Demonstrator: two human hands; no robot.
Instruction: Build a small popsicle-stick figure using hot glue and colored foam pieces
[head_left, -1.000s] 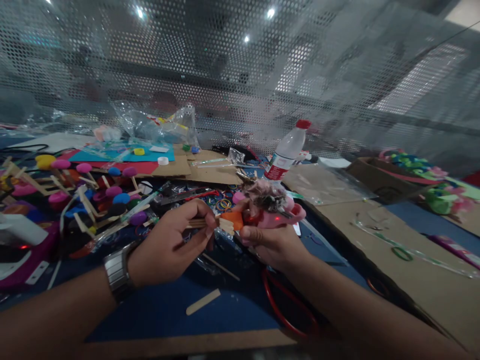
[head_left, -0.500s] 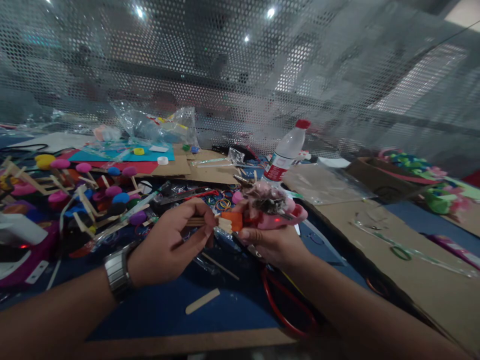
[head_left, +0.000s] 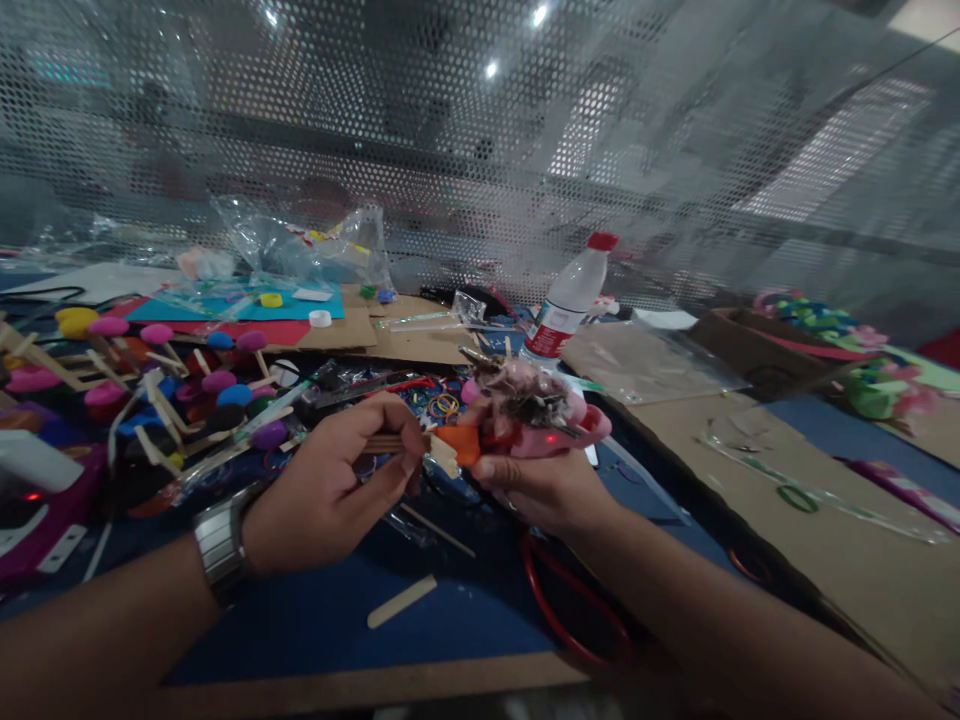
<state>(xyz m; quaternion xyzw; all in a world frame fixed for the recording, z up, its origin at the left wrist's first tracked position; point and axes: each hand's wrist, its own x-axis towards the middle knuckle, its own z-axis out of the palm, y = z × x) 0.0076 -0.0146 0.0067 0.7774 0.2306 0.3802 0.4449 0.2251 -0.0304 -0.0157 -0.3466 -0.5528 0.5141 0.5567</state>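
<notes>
Pinched in my left hand (head_left: 341, 480) is a small bundle of wooden craft sticks (head_left: 444, 455), their ends pointing right. My right hand (head_left: 551, 490) is wrapped round a pink hot glue gun (head_left: 544, 440) with a small red light on its side. Grey, fluffy residue clings to the top of the gun. Its orange nozzle end (head_left: 461, 443) meets or nearly meets the stick ends; exact contact cannot be made out. One loose craft stick (head_left: 402, 602) lies on the blue table surface below my hands, and a thinner stick (head_left: 439, 530) lies behind it.
Colourful stick-and-cap pieces (head_left: 202, 400) crowd the left, beside a purple-and-white power strip (head_left: 56, 510). A red-capped bottle (head_left: 566, 305) stands behind the glue gun. Rubber bands (head_left: 442, 405) lie beyond my hands. Red-handled scissors (head_left: 570, 610) rest below my right wrist. A cardboard box (head_left: 765, 355) is at right.
The glue gun's orange nozzle end and the stick ends have shifted slightly against each other. The view has moved a little; both hands keep their hold.
</notes>
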